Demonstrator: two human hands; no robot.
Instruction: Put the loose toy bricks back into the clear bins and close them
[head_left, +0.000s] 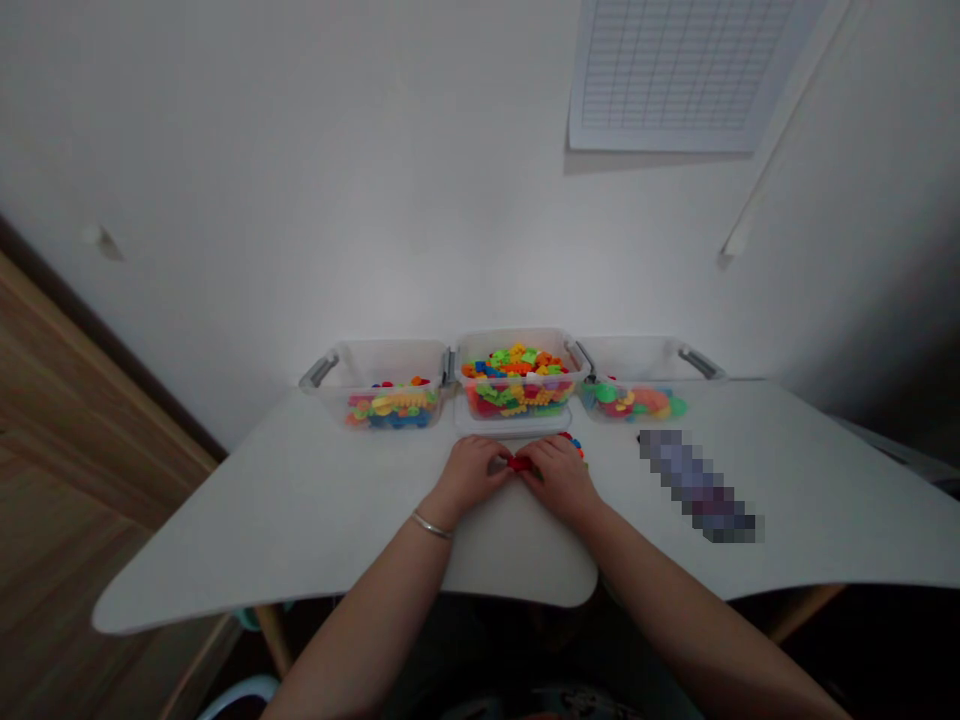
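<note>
Near the middle of the white table, my left hand [474, 474] and my right hand [559, 478] meet over a small red plastic toy piece [519, 464]. The fingertips of both hands pinch it from either side, and its exact shape is partly hidden by them. A bracelet circles my left wrist. Just beyond my right hand, a few colourful plastic pieces [576, 447] lie on the table, partly covered by the hand. Straight ahead stands a clear bin [517, 402] filled with mixed bright toy pieces.
Clear bins with grey handles flank the middle one: a left bin [330, 392] and a right bin [637, 360], each with fewer pieces. A pixelated object [697, 487] lies on the table [300, 520] to the right. Behind rises a wall with a printed grid sheet [675, 80].
</note>
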